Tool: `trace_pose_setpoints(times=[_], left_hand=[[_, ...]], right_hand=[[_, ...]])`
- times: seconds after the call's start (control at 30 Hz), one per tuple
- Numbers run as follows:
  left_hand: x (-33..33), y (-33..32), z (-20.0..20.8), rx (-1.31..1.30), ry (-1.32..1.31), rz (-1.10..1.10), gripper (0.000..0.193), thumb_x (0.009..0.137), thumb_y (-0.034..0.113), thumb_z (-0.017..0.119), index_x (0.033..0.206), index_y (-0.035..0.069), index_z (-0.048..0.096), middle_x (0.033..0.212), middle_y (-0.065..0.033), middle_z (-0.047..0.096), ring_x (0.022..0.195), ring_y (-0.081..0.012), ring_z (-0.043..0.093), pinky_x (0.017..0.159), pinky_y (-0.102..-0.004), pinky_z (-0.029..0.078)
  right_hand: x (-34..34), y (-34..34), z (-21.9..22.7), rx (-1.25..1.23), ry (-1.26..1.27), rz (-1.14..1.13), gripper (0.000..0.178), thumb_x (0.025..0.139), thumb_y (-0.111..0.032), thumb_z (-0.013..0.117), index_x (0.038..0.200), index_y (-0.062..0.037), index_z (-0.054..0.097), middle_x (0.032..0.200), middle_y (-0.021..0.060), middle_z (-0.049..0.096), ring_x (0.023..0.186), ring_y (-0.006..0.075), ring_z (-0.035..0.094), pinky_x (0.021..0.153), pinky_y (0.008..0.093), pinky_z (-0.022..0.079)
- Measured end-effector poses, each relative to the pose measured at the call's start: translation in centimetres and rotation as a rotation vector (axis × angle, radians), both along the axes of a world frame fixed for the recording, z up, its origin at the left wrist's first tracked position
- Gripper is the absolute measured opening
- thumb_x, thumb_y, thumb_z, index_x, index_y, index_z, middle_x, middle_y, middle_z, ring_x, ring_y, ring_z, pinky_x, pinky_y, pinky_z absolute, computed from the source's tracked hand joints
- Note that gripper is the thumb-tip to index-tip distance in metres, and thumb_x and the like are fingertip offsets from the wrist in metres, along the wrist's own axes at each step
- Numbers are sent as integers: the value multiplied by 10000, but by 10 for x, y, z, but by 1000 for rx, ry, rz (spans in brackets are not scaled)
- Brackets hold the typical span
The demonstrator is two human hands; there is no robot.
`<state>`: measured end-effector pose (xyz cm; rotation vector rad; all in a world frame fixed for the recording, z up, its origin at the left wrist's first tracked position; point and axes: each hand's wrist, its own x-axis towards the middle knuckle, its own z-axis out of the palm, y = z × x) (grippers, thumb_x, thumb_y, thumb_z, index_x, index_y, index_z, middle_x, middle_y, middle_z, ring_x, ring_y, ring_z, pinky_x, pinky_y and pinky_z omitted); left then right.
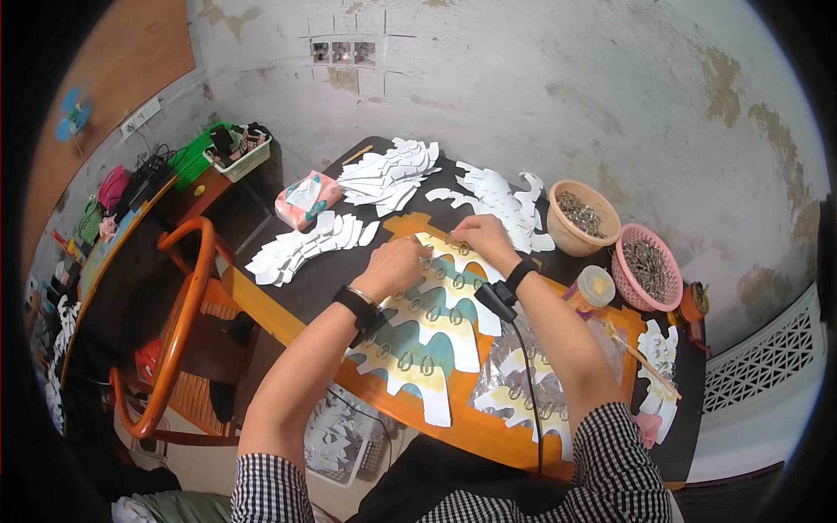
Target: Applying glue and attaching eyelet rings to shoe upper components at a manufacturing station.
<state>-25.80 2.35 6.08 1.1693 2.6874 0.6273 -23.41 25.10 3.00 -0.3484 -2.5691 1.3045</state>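
Note:
White scalloped pieces with a yellowish coating lie overlapped in rows on the table in front of me, teal showing between their scallops. Small metal loops sit along the rows. At the far row, my left hand is closed, its fingertips at the left part of the uppermost piece. My right hand is closed too, fingers pinched just above that same piece, near a metal loop. Whatever lies between the fingertips of either hand is too small to make out.
Stacks of plain white pieces lie at the back, near a tissue pack. A peach bowl and a pink basket hold metal parts. A jar and brush are at right. A wooden chair stands left.

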Motion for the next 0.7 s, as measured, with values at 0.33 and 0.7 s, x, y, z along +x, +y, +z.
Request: trace_pose_setpoints(times=[0.33,0.7], left_hand=[[-10,19,-6,-128,35,-85,437,806,44,543,1189,177,706,1230,-74,650,1067,-314,638,884,-427,510],[-16,28,-4,-198,58,-43,401,808,81,620,1180,202,711,1106,-51,706,972,-293,672,811,-396,530]], right_hand=[[-10,0,-13,65,-83,-36,161,696,-304,759,768,-164,792,704,48,723,695,192,686,662,317,514],[-14,0,-22,2,-103,-75,182,679,-313,760,778,-166,800,701,46,722,714,194,688,717,321,511]])
